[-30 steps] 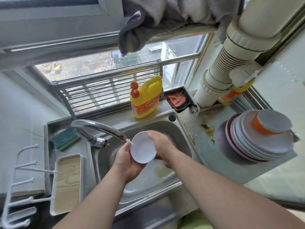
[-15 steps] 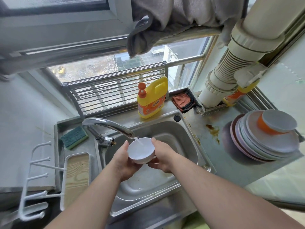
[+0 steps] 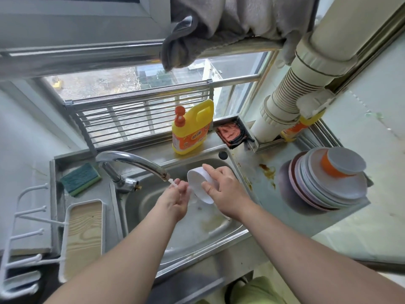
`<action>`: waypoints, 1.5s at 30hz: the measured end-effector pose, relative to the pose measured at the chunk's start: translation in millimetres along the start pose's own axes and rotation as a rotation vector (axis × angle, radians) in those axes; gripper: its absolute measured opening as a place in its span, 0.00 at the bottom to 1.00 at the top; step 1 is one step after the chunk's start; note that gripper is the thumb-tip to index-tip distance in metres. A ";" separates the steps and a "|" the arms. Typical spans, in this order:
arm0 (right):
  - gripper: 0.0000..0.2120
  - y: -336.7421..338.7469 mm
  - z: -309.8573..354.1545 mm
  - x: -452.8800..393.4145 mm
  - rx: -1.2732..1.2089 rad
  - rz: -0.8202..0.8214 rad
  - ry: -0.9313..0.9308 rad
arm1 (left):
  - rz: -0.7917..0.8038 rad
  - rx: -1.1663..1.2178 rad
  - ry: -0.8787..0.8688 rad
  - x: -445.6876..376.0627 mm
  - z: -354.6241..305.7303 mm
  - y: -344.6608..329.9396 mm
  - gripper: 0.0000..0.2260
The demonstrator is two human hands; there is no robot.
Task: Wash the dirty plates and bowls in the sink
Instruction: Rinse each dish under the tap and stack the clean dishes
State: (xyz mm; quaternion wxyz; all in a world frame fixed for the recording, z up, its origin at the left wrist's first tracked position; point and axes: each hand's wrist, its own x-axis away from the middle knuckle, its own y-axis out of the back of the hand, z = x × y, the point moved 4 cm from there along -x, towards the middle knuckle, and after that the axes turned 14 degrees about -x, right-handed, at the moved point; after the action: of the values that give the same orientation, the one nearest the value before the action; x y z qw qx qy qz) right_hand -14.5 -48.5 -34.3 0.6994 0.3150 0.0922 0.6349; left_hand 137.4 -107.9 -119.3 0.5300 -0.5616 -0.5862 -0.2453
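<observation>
White bowl (image 3: 200, 185) sits tipped over the sink (image 3: 197, 233), my right hand (image 3: 221, 189) grasping it. My left hand (image 3: 175, 200) hangs relaxed under the tap (image 3: 131, 160) stream. I'd judge this a rinse step; next, set it aside and grab from the stack of plates (image 3: 328, 187), right.

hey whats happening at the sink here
A person is washing up at a steel sink. The right hand holds a small white bowl tilted on its side over the basin, while the left hand sits under the thin stream from the faucet, fingers loose and holding nothing. A stack of plates with an upturned orange bowl on top waits on the counter to the right. Yellow dish soap stands behind the sink.
</observation>
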 end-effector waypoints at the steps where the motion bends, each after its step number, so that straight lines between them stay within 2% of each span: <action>1: 0.28 2.6 -3.0 1.2 0.052 -0.003 0.027 | -0.007 -0.001 -0.002 -0.1 2.0 0.3 0.15; 4: 0.29 9.1 -9.6 4.1 0.173 -0.037 0.081 | -0.073 -0.042 -0.037 -1.8 5.5 4.9 0.17; 7: 0.32 11.0 -14.8 9.6 0.269 -0.108 0.101 | -0.099 -0.093 -0.004 -2.6 10.9 11.9 0.13; 10: 0.34 14.6 -14.3 13.9 0.309 -0.204 0.142 | -0.082 -0.214 -0.002 -2.4 12.1 17.9 0.19; 13: 0.35 17.6 -18.2 16.3 0.192 -0.213 0.057 | -0.042 -0.268 0.041 4.1 17.8 16.0 0.13; 17: 0.35 20.4 -18.4 20.9 0.373 -0.236 0.142 | -0.124 -0.428 0.074 5.4 38.8 17.7 0.13; 19: 0.35 25.4 -31.9 16.8 0.130 -0.231 -0.037 | -0.136 -0.383 0.040 -0.2 47.5 12.1 0.10; 21: 0.31 28.7 -50.1 14.8 -0.377 -0.244 -0.277 | -0.132 -0.380 -0.013 1.0 52.5 1.5 0.18; 23: 0.20 29.1 -69.2 17.0 -0.801 -0.285 -0.457 | -0.103 -0.387 -0.080 7.2 54.4 -21.7 0.23; 25: 0.08 41.8 -77.7 22.3 -0.885 -0.329 -0.469 | -0.049 -0.404 -0.130 16.6 61.1 -53.2 0.22; 29: 0.12 104.9 -94.3 29.3 -0.747 -0.386 -0.408 | 0.049 -0.662 -0.347 48.1 72.7 -127.5 0.11; 31: 0.13 153.2 -106.3 35.6 -0.690 -0.433 -0.381 | 0.135 -0.756 -0.457 64.5 85.1 -170.2 0.10; 34: 0.12 235.2 -124.0 42.7 -0.454 -0.516 -0.271 | 0.323 -0.822 -0.470 87.7 109.1 -237.9 0.08; 37: 0.15 307.1 -142.3 51.3 -0.340 -0.636 -0.309 | 0.401 -1.048 -0.560 95.8 136.2 -303.1 0.18; 40: 0.19 352.5 -170.4 52.5 -0.184 -0.673 -0.349 | 0.373 -1.275 -0.700 99.8 160.0 -353.2 0.27; 43: 0.22 377.8 -205.9 53.2 -0.131 -0.647 -0.412 | 0.333 -1.429 -0.726 92.9 184.0 -383.1 0.27; 45: 0.24 385.5 -231.8 54.1 -0.140 -0.616 -0.450 | 0.359 -1.444 -0.757 86.7 195.8 -390.0 0.27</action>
State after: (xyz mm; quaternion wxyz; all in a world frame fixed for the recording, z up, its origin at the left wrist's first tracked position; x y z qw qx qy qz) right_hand -447.6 75.9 13.5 0.8800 0.3553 -0.0167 0.3149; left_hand -271.8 2.4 16.2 -0.1623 -0.8925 -0.3250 -0.2674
